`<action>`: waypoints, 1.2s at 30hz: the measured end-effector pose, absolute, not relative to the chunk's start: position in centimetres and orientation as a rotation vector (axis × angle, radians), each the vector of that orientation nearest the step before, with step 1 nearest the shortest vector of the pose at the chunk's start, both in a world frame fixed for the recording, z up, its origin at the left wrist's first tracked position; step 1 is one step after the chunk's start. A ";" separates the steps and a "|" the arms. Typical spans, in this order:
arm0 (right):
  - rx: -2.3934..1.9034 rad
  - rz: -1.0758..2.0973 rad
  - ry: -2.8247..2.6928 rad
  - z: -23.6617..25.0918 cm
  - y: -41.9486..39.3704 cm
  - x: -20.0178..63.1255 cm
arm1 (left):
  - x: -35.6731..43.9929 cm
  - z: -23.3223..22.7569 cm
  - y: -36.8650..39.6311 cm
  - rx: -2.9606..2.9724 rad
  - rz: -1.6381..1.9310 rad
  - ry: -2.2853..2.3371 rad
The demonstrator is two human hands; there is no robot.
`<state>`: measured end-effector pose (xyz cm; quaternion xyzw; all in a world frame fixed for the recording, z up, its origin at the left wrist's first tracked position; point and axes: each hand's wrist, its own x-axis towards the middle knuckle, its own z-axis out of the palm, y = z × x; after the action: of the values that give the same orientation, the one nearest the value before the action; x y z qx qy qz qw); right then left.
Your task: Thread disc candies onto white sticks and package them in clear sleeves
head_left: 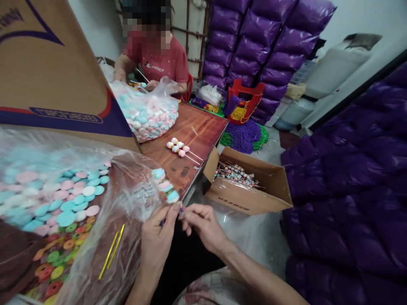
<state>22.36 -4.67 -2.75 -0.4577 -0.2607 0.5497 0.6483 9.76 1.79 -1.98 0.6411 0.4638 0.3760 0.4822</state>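
My left hand [162, 231] is closed around the lower end of a candy skewer [165, 185] stacked with blue, white and pink marshmallows; shiny clear wrap seems to cover it. Beside it, my right hand [202, 222] is closed in a pinch at a small dark purple piece [181, 210], whose kind I cannot make out. The skewer's stick is hidden by my fingers. Two gold twist ties [112, 252] lie on the plastic to the left. Farther back on the table [203, 120] are several finished-looking marshmallow skewers [178, 147] with white sticks.
Loose marshmallows [66, 201] and ring gummies [60, 256] lie on plastic at left, beneath a large carton [60, 80]. A bag of marshmallows [152, 114] sits before a seated co-worker [155, 59]. An open box [251, 186] of skewers stands right; purple packages [346, 203] are stacked beyond.
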 end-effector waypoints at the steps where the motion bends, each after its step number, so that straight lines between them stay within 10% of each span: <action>1: -1.003 1.224 -0.499 -3.1 -4.6 23.7 | 10.0 -2.3 2.1 1.623 0.888 1.106; 8: -0.942 0.983 -0.141 -4.1 -2.9 32.6 | 7.4 -3.3 2.0 1.964 1.051 1.438; 15: -1.448 0.667 -1.194 -3.8 -1.6 23.0 | 2.5 -3.2 3.1 2.012 0.741 2.016; 22: -1.896 0.018 -1.797 -3.5 0.2 17.9 | 0.6 -3.6 3.6 1.983 1.181 2.010; 30: -1.894 0.126 -1.848 -4.1 0.2 18.0 | 5.5 -1.3 0.3 1.981 1.161 1.089; 36: -1.795 0.322 -1.649 -3.6 0.5 18.8 | 4.7 -3.1 0.6 1.873 1.114 1.379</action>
<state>18.76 0.49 -3.57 -0.6878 -0.6319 0.1233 0.3352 4.75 0.58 -3.08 0.6976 0.5138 0.4151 0.2777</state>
